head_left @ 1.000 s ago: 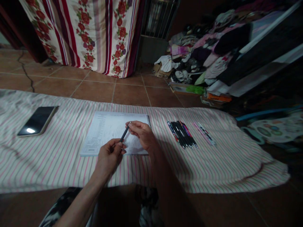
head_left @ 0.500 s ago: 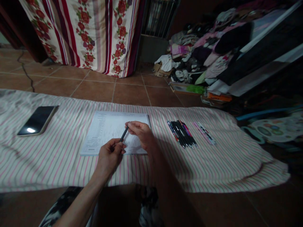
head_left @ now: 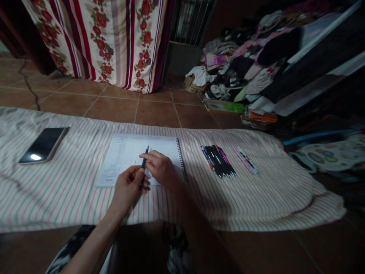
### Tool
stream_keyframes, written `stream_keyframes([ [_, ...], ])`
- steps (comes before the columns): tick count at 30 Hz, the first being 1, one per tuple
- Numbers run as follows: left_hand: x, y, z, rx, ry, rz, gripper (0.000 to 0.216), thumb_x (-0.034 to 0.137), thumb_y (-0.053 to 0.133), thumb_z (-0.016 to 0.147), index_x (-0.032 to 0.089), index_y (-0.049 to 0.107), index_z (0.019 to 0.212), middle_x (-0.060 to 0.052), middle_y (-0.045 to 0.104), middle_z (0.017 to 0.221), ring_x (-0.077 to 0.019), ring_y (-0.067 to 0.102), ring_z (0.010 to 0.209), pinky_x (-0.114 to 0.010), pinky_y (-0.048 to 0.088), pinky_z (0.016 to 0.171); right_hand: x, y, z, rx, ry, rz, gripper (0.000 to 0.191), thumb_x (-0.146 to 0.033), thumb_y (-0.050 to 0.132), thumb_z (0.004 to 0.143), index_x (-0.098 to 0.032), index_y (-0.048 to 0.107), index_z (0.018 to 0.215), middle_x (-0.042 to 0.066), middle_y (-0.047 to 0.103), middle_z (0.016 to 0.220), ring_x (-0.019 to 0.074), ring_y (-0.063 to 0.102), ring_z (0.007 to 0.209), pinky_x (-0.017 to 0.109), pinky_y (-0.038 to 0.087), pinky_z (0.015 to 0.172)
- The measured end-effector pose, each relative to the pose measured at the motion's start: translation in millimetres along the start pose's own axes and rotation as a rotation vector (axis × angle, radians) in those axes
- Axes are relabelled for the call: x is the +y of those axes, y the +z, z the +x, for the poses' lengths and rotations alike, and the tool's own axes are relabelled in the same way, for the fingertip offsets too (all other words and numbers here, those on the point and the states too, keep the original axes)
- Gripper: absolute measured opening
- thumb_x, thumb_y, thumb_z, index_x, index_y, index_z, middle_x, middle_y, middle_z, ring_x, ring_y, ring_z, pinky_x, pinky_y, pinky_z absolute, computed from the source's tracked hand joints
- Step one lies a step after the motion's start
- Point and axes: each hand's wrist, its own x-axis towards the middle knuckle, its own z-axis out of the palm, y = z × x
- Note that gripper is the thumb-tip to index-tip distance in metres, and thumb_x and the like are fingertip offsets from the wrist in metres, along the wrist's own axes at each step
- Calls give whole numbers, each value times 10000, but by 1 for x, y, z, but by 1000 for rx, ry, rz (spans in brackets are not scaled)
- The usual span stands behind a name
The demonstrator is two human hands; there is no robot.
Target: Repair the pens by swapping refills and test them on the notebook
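A dark pen stands nearly upright over a spiral notebook that lies open on a pink-striped cloth. My left hand is closed around the pen's lower end. My right hand pinches the pen's middle from the right, fingers curled. Both hands hover just above the notebook's near edge. The pen's tip points away from me.
A dark phone lies on the cloth at the left. Several pens lie in a row to the right of the notebook, with a pink pen beyond them. Behind are tiled floor, a floral curtain and a heap of clothes.
The pen has swung from a slant to nearly upright. My right hand slid down and left along it, closer to my left hand.
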Motion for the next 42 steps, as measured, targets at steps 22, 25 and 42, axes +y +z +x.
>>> stream_keyframes([
  [22, -38, -3, 7, -43, 71, 149, 250, 342, 666, 681, 186, 706, 873, -90, 723, 741, -166, 613, 553, -264, 471, 502, 70, -22, -4, 483, 721, 544, 375, -501, 584, 735, -141, 644, 821, 57, 697, 669, 122, 604, 513, 227, 474, 476],
  [25, -39, -3, 8, -39, 65, 154, 252, 346, 661, 688, 189, 704, 880, -85, 723, 742, -160, 608, 539, -255, 458, 484, 77, -27, -5, 548, 731, 626, 404, -484, 637, 696, -120, 650, 870, 63, 699, 686, 125, 614, 538, 232, 492, 491],
  [42, -39, -4, 7, -79, -44, 120, 276, 344, 664, 703, 198, 688, 936, -89, 733, 784, -168, 622, 534, -242, 425, 455, 87, -23, -13, 482, 748, 572, 452, -493, 594, 722, -136, 666, 990, 80, 727, 807, 160, 663, 688, 242, 488, 555],
])
